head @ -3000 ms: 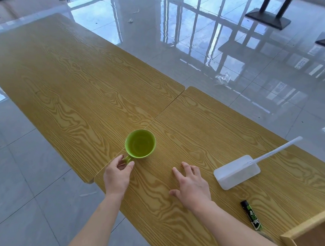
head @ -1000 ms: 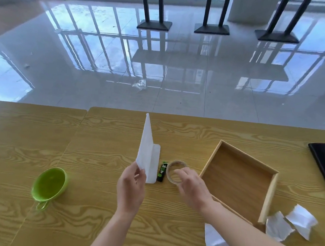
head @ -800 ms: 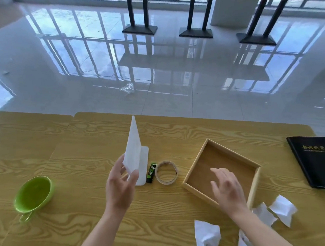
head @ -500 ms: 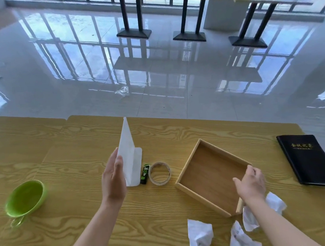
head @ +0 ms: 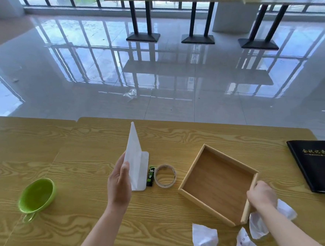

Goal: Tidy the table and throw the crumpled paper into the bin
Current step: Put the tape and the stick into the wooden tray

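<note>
Wood with a wavy yellow grain makes the big table (head: 84,234). On it sits an open wooden tray (head: 191,166), turned so one corner points at the person. The right hand (head: 262,195) curls its fingers over the tray's right wall, near the closest corner, and holds it. A black book (head: 318,167) with gold letters lies flat, well off to the right. A green cup (head: 37,195) stands far to the left. A white stand (head: 135,163) rises in the middle, with a flat foot on the table. The left hand (head: 119,185) is flat, with straight fingers that touch the stand's left edge. The crumpled paper (head: 204,239) lies in white lumps by the tray's near corner, one partly under the right hand. A tape ring (head: 165,176) lies between the stand and the tray. A little black and green lighter (head: 150,176) lies between the stand and the ring.
</note>
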Demonstrator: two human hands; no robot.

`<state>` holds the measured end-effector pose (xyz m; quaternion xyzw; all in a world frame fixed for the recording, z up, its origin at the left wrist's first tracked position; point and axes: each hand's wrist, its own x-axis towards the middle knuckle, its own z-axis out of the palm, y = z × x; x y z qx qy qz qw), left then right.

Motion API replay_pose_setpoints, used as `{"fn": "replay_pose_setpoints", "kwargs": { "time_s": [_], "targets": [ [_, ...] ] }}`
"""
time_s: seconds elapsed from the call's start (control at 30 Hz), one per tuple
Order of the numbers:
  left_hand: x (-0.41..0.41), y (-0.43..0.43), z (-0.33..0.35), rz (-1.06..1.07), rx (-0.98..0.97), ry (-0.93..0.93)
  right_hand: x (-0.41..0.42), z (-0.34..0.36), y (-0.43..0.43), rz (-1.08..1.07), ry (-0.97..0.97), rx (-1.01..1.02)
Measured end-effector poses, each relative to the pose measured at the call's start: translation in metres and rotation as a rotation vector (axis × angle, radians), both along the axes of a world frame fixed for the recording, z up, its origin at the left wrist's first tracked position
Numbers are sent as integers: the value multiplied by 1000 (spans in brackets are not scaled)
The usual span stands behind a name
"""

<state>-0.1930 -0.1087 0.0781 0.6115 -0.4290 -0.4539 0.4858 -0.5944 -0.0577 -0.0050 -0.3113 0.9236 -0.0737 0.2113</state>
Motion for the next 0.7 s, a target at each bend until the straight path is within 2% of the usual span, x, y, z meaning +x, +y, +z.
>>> {"fn": "replay_pose_setpoints", "kwargs": {
  "time_s": [0.3,0.7],
  "targets": [
    [1,3,-6,-33,-29,47,37,-3,-1,68,-51,-96],
    [26,-11,-8,16,-30,58,76,-3,-41,156,-74,-84]
  ]
}}
